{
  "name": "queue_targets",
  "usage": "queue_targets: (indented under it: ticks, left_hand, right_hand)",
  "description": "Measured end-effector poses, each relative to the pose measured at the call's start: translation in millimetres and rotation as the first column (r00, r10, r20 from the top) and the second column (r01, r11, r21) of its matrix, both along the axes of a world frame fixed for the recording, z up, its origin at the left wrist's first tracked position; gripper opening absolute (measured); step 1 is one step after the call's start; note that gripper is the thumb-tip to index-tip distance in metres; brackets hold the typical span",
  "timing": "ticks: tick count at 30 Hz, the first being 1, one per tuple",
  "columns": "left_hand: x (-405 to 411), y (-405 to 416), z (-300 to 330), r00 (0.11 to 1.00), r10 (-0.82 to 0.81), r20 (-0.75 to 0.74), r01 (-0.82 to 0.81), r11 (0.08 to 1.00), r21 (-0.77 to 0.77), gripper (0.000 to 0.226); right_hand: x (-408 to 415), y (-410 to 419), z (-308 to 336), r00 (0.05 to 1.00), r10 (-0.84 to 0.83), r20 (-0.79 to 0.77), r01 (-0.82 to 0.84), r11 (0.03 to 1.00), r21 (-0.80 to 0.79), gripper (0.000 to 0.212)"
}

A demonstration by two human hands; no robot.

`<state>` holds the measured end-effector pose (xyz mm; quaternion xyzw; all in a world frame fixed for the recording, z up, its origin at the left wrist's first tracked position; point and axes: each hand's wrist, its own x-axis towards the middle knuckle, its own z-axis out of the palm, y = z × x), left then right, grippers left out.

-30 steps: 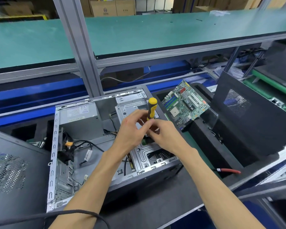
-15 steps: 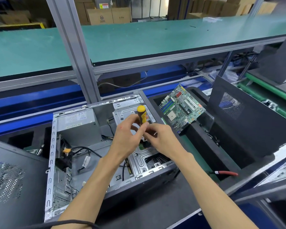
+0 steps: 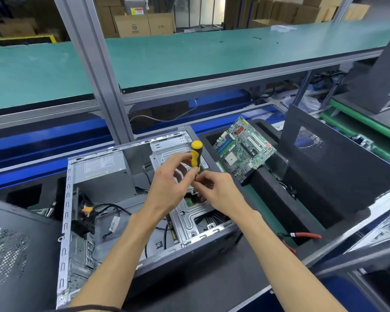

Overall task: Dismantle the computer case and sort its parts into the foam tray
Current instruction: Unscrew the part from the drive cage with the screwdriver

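Note:
The open computer case (image 3: pixel 65 199) lies on its side in front of me, with a grey power supply (image 3: pixel 101 170) at its back left and a metal drive cage (image 3: pixel 189 217) at its right. My left hand (image 3: pixel 169 183) grips a yellow and black screwdriver (image 3: pixel 196 154) that stands upright over the cage. My right hand (image 3: pixel 214 190) pinches the shaft low down, near the tip. A green motherboard (image 3: pixel 243 147) leans in the black foam tray (image 3: pixel 277 190) to the right of the case.
A dark side panel (image 3: pixel 338 167) stands at the tray's right. Red-handled pliers (image 3: pixel 302 236) lie at the tray's near end. Another perforated panel (image 3: pixel 9 251) sits at the near left. Loose black cables (image 3: pixel 113 208) cross the case floor. An aluminium post (image 3: pixel 99 70) rises behind the case.
Both hands stay on the screwdriver over the drive cage. The screwdriver's handle has tilted slightly and the view has shifted a little.

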<state>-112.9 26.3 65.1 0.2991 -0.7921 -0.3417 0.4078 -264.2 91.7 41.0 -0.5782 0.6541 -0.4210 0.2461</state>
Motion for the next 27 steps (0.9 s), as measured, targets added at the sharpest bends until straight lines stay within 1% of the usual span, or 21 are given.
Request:
queue_targets:
  ticks: [2,4,6,8,10,11,14,16,18,21,23,25,26,27]
  left_hand:
    - [-1,-2,1,1.000,0.019,-0.021,-0.018,0.999,0.038,0.019]
    - [0,-4,3,0.999,0.020,-0.034,-0.017,0.996,0.083,0.023]
    - [1,-2,7,0.999,-0.017,-0.044,0.021,0.995,0.096,0.026]
    - [1,0,13,0.998,-0.050,-0.046,0.053,0.996,0.077,0.040]
    - [1,0,19,0.998,-0.053,-0.028,0.054,0.997,0.055,0.050]
    - [1,-1,21,0.999,-0.052,-0.013,0.052,0.998,0.045,0.047]
    - [1,-4,23,0.997,-0.059,0.052,0.059,0.998,0.005,0.022]
    - [0,-5,26,0.996,-0.060,0.069,0.060,0.998,0.001,0.014]
    - [-2,-7,29,0.995,-0.035,0.092,0.035,0.999,0.009,0.017]
    - [-4,-5,37,0.995,-0.023,0.098,0.019,0.999,0.037,0.026]
    - [-2,-1,46,0.991,-0.085,0.101,0.086,0.996,-0.005,0.035]
    - [2,1,57,0.976,-0.156,0.154,0.174,0.978,-0.113,0.051]
    - [3,2,63,0.968,-0.166,0.189,0.197,0.967,-0.161,0.050]
    - [4,2,69,0.963,-0.157,0.220,0.201,0.960,-0.197,0.045]
  right_hand:
    - [0,0,-2,0.999,0.032,-0.036,-0.032,0.999,0.001,0.007]
    - [0,-1,-3,0.995,0.051,-0.081,-0.051,0.999,0.005,0.014]
    - [-2,-2,-4,0.997,0.048,-0.057,-0.047,0.999,0.016,0.016]
    - [-3,-3,-3,0.998,0.052,-0.020,-0.052,0.998,0.028,0.013]
    - [-4,-2,-2,0.995,0.081,-0.051,-0.080,0.997,0.025,0.013]
    - [-4,-1,-1,0.992,0.098,-0.079,-0.096,0.995,0.024,0.014]
    - [-5,0,4,0.978,0.126,-0.165,-0.124,0.992,0.021,0.023]
    - [-4,1,7,0.957,0.151,-0.248,-0.148,0.988,0.031,0.023]
    - [-3,2,7,0.943,0.169,-0.286,-0.164,0.986,0.043,0.020]
    - [-3,4,5,0.942,0.178,-0.285,-0.171,0.984,0.051,0.019]
    - [-2,5,5,0.943,0.185,-0.275,-0.183,0.983,0.035,0.019]
    - [-3,5,4,0.940,0.197,-0.280,-0.199,0.980,0.023,0.020]
    - [-4,5,3,0.939,0.201,-0.279,-0.201,0.979,0.026,0.019]
    - [-5,5,1,0.939,0.202,-0.278,-0.203,0.979,0.028,0.018]
